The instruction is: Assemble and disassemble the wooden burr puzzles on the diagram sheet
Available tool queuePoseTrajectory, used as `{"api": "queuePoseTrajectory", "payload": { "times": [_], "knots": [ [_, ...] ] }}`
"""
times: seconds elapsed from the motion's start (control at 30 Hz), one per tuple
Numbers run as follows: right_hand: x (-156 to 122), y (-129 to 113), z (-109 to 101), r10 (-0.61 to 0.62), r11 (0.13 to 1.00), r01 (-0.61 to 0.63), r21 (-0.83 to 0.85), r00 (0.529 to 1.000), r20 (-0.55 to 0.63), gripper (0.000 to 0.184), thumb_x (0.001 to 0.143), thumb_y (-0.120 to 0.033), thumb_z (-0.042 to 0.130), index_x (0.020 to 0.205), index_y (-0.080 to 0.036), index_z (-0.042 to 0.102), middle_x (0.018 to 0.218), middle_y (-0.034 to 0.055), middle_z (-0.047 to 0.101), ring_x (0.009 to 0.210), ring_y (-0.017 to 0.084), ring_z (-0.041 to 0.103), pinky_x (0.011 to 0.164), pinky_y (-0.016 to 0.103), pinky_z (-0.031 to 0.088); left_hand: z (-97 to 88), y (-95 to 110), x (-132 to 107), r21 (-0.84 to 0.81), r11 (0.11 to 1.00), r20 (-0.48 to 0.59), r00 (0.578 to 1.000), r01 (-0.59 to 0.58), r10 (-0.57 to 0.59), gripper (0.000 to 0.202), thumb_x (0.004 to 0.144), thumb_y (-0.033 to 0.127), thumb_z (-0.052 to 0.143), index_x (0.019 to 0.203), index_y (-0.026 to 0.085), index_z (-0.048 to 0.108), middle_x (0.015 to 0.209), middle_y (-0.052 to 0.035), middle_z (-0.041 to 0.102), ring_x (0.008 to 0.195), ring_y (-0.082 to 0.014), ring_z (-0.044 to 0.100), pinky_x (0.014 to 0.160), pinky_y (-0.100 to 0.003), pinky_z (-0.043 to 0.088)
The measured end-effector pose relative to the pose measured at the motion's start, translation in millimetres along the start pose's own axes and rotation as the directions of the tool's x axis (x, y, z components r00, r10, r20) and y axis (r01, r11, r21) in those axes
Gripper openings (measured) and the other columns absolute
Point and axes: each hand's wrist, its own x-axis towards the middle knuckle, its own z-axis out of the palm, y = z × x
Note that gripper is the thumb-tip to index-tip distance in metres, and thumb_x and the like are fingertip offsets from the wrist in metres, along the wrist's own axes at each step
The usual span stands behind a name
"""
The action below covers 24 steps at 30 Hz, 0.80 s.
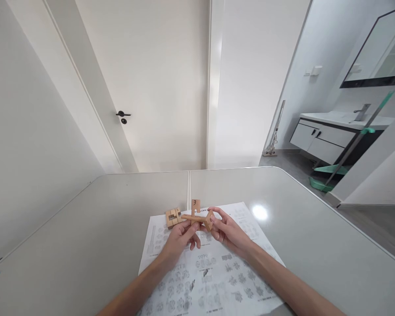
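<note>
Between my two hands is a partly joined set of flat wooden puzzle pieces (197, 218), held above a printed sheet. One upright piece (195, 205) bears a dark handwritten mark and has a notch in its side. My left hand (181, 237) pinches the joined pieces from below with thumb and fingers. On the right side, my right hand (228, 230) grips an angled wooden piece (209, 220) at the end of the set. Just left of these, a squarish wooden puzzle block (173, 217) with gaps in its middle rests at the sheet's upper edge.
The large paper sheet (217, 272) with rows of small grey diagrams lies on a glossy grey table (85, 245). A door with a black handle (122, 114) stands beyond. To the right are a mop (274, 131), a sink cabinet (325, 136) and a green dustpan (321, 184).
</note>
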Motion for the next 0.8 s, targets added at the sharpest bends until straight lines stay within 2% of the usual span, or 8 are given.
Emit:
{"api": "queuePoseTrajectory", "payload": {
  "times": [0.1, 0.2, 0.3, 0.43, 0.57, 0.7, 0.8],
  "knots": [
    [0.5, 3.9, 0.9, -0.022, 1.000, 0.022, 0.019, 1.000, 0.001, 0.037, 0.088, -0.046, 0.076, 0.110, -0.024, 0.055, 0.055, -0.0093, 0.045, 0.050, 0.008, 0.035, 0.053, 0.024, 0.025, -0.3, -0.2, 0.5, -0.052, 0.998, 0.028, 0.999, 0.017, -0.016, 0.045, 0.089, 0.057, 0.066, 0.100, 0.013, 0.070, 0.057, -0.0001, 0.059, 0.050, -0.0102, 0.050, 0.050, -0.023, 0.033],
    [0.9, 5.0, 2.0, -0.014, 1.000, 0.014, 0.010, 1.000, 0.000, 0.034, 0.087, -0.050, 0.075, 0.097, -0.021, 0.059, 0.064, -0.0050, 0.052, 0.051, 0.007, 0.036, 0.052, 0.024, 0.025, 0.6, 1.9, 0.0, -0.096, 0.995, 0.054, 0.998, 0.019, -0.014, 0.042, 0.090, 0.055, 0.066, 0.093, 0.014, 0.067, 0.073, -0.0035, 0.066, 0.049, -0.0075, 0.047, 0.049, -0.023, 0.032],
    [1.2, 3.6, 2.0, 0.015, 1.000, -0.015, 0.004, 1.000, -0.013, 0.037, 0.086, -0.053, 0.075, 0.090, -0.019, 0.062, 0.073, -0.0016, 0.055, 0.053, 0.007, 0.037, 0.052, 0.025, 0.025, 2.8, 4.6, -1.7, -0.094, 0.995, 0.081, 0.996, 0.029, -0.022, 0.042, 0.092, 0.056, 0.063, 0.088, 0.014, 0.063, 0.086, -0.0062, 0.068, 0.050, -0.0074, 0.051, 0.050, -0.024, 0.034],
    [-0.1, 0.4, 3.5, 0.010, 1.000, -0.011, -0.012, 1.000, -0.008, 0.038, 0.083, -0.052, 0.078, 0.083, -0.018, 0.061, 0.071, -0.0017, 0.054, 0.054, 0.008, 0.038, 0.053, 0.026, 0.026, 4.2, 4.9, -3.3, -0.057, 0.997, 0.113, 0.993, 0.049, -0.042, 0.044, 0.092, 0.059, 0.061, 0.095, 0.015, 0.063, 0.093, -0.0080, 0.069, 0.050, -0.0078, 0.055, 0.049, -0.024, 0.034],
    [-2.4, -2.3, 7.1, 0.012, 0.999, -0.011, -0.036, 0.999, 0.031, 0.039, 0.086, -0.054, 0.074, 0.080, -0.018, 0.059, 0.067, -0.0024, 0.052, 0.055, 0.009, 0.038, 0.054, 0.026, 0.024, 1.4, 1.5, -2.5, -0.053, 0.997, 0.182, 0.982, 0.052, -0.041, 0.042, 0.095, 0.056, 0.058, 0.105, 0.015, 0.064, 0.095, -0.0074, 0.067, 0.052, -0.0080, 0.056, 0.049, -0.024, 0.034],
    [-2.8, -2.6, 8.5, 0.029, 0.999, -0.028, -0.027, 0.999, 0.043, 0.041, 0.089, -0.057, 0.069, 0.082, -0.018, 0.059, 0.074, -0.0003, 0.056, 0.055, 0.009, 0.041, 0.053, 0.026, 0.025, -1.3, 0.3, -1.3, -0.149, 0.986, 0.246, 0.969, 0.069, -0.030, 0.038, 0.097, 0.052, 0.058, 0.103, 0.015, 0.065, 0.088, -0.0051, 0.063, 0.052, -0.0071, 0.052, 0.049, -0.023, 0.034],
    [-2.1, -0.8, 8.9, 0.024, 0.998, -0.019, -0.060, 0.997, 0.079, 0.040, 0.091, -0.057, 0.065, 0.087, -0.018, 0.060, 0.073, -0.0005, 0.056, 0.056, 0.010, 0.048, 0.053, 0.026, 0.026, -2.0, 0.0, -1.2, -0.187, 0.978, 0.328, 0.944, 0.091, -0.026, 0.037, 0.096, 0.050, 0.059, 0.103, 0.014, 0.065, 0.087, -0.0057, 0.061, 0.053, -0.0075, 0.052, 0.049, -0.024, 0.036]
  ]
}}
